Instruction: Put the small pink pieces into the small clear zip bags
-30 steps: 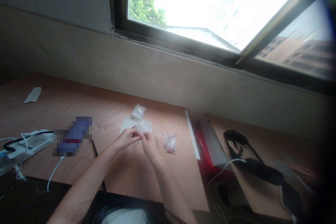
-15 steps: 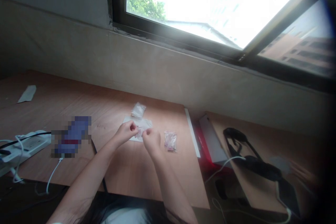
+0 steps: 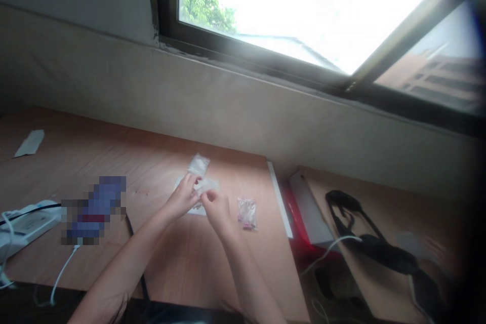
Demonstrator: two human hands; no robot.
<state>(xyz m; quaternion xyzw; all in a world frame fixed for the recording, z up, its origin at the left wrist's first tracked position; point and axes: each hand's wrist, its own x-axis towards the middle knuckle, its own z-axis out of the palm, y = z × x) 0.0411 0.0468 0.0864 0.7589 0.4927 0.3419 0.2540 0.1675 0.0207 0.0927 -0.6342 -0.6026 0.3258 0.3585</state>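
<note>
- So, the person's left hand (image 3: 182, 196) and right hand (image 3: 217, 211) are close together over the middle of a wooden tabletop (image 3: 94, 162), both bent in on the same spot.
- The left fingers (image 3: 192, 180) are clenched on a whitish plastic bag (image 3: 208, 186), and the right fingers (image 3: 208, 196) are pinched onto it from the near side. Their tips nearly meet, but the hands hide exactly which edge they've got.
- That bag is right under the hands, mid-tabletop, and its lower part looks flat on the wood.
- Just beyond it, on the far side and pretty much touching it, there's a small clear bag (image 3: 198, 165).
- Off to the right, a bit apart from the hands, sits a little clear packet (image 3: 246, 214) with pinkish stuff inside.
- Over on the left is a white power strip (image 3: 28, 225) with a black cable and a white cable (image 3: 63, 273). Next to it is a pixelated object (image 3: 93, 210), no clue what that is.
- A pale paper strip (image 3: 29, 143) lies at the far left.
- Past the tabletop's right edge there's a red and white box (image 3: 307, 210), then a black strap (image 3: 374, 248) on a lower board (image 3: 383, 202).
- Along the far side runs a concrete sill (image 3: 228, 106) under a bright window (image 3: 304, 10).
</note>
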